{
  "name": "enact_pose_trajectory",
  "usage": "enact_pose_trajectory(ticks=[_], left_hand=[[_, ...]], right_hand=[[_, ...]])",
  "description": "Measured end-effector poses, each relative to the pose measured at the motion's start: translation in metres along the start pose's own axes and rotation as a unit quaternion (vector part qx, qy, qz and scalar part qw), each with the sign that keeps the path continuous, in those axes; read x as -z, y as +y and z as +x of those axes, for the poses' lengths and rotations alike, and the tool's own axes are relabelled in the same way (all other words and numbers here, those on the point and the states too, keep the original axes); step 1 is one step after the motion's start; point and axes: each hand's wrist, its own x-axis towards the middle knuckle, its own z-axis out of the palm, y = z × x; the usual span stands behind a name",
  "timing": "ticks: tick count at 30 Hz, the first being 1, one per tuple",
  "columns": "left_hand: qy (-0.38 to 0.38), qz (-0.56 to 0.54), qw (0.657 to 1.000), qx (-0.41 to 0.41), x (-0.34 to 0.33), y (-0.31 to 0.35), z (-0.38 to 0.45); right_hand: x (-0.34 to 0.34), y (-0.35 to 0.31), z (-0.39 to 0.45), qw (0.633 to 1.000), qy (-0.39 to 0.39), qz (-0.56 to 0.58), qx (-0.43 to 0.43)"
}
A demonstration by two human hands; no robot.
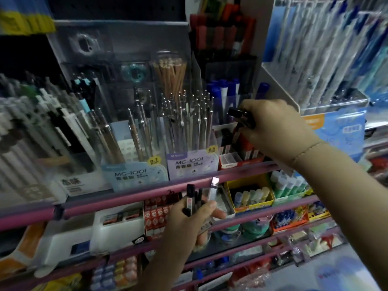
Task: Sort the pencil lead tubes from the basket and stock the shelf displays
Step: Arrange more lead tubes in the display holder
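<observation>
My left hand (190, 219) holds a bunch of several pencil lead tubes (194, 197), black-capped ones and a clear one with a shiny top, upright in front of the pink shelf rail (126, 198). My right hand (270, 127) grips a few black-capped lead tubes (241, 117) and holds them over the red lead display box (237, 159) on the upper shelf. That box has several upright tubes in it and clear dividers at the front. No basket is in view.
Left of the red box stand two clear displays of mechanical pencils (189, 127), marked 0.5 and 0.7. Blue markers (224, 91) rise behind the box. A yellow box of glue sticks (249, 195) and eraser boxes (157, 213) fill the lower shelf. Hanging pens (327, 49) crowd the right.
</observation>
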Motion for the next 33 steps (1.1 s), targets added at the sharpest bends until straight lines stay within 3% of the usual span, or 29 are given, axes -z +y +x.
enact_pose_trajectory(ticks=[7,14,22,28,30,33], left_hand=[[-0.002,-0.049,0.999,0.018,0.009,-0.004,0.007],[-0.014,-0.036,0.999,0.035,0.011,-0.004,0.008],[0.013,-0.035,0.998,0.056,0.003,-0.006,0.011],[0.029,-0.028,0.997,0.062,-0.005,-0.004,0.009],[0.032,-0.027,0.997,0.063,-0.007,-0.003,0.008],[0.024,-0.032,0.997,0.059,-0.009,0.001,0.005]], right_hand=[[-0.014,-0.002,0.005,0.997,0.001,0.072,-0.004],[-0.011,0.005,0.017,0.997,-0.052,0.050,-0.016],[-0.027,-0.003,0.000,0.999,0.051,-0.006,-0.004],[-0.021,-0.002,0.005,0.999,0.026,-0.001,0.046],[-0.015,0.000,0.003,0.998,0.037,0.033,0.024],[-0.002,-0.002,-0.012,0.973,0.103,0.201,-0.048]])
